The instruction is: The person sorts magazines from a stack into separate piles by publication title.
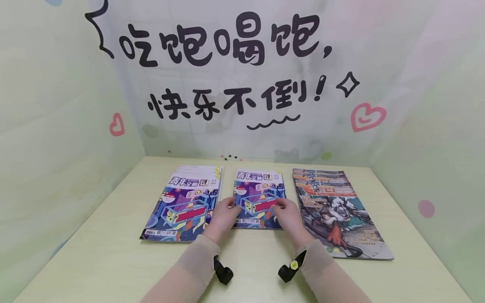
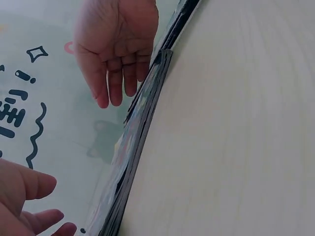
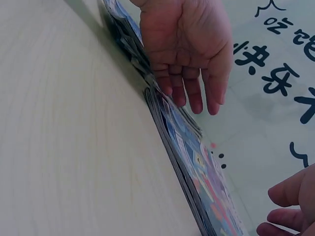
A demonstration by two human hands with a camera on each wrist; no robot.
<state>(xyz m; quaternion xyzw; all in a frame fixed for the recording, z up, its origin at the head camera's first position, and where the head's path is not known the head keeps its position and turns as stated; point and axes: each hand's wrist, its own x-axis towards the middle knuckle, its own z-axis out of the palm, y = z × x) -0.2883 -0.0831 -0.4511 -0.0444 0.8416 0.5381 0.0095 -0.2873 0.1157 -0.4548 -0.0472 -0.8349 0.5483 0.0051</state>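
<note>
A stack of magazines (image 1: pixel 259 198) with a purple and blue cover lies squared up in the middle of the table. My left hand (image 1: pixel 222 216) is at its left edge, and my right hand (image 1: pixel 289 216) is at its right edge. The left wrist view shows my right hand (image 2: pixel 118 46) with its palm turned inward and fingers straight beside the stack's layered edge (image 2: pixel 142 132). My left hand (image 3: pixel 189 49) looks much the same in the right wrist view, fingers extended. Neither hand curls round the magazines.
A fanned pile of the same purple magazines (image 1: pixel 182 206) lies on the left. On the right, several overlapping comic magazines (image 1: pixel 341 214) show a figure in red. The pale table (image 1: pixel 250 269) meets a printed fabric wall (image 1: pixel 227 139) behind and at both sides.
</note>
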